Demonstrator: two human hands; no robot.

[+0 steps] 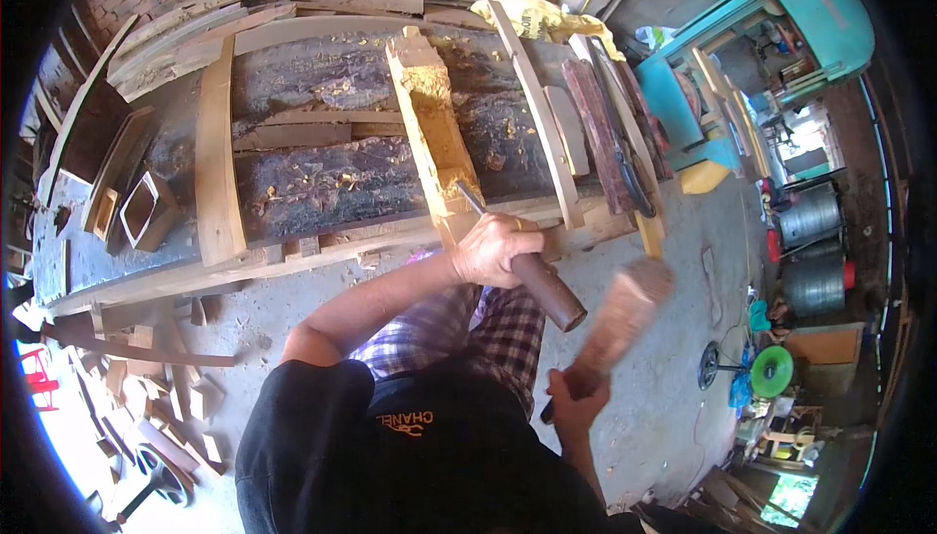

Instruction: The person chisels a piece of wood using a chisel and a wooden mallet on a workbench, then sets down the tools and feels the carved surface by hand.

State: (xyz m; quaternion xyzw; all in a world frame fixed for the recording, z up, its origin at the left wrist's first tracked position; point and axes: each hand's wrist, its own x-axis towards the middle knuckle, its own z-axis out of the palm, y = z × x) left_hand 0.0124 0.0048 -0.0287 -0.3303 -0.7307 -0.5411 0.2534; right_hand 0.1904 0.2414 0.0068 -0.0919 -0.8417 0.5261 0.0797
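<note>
My left hand [495, 246] is closed round a chisel [549, 292], close to where its brown wooden handle meets the metal shank. The blade's tip rests at the near end of a long hollow cut into a yellowish timber block [422, 158], which lies across the dark workbench. Off to the right, my right hand [578, 399] grips the handle of a wooden mallet [630, 311]. The mallet's head is blurred and apart from the chisel's end. Wood chips lie around the block on the bench.
Boards [537, 114] lie to the right of the block, and a pale plank [217, 163] crosses the bench at left. A teal bandsaw [830, 21] stands at the far right. Offcuts [146, 388] litter the floor at left. A green fan [771, 371] stands at right.
</note>
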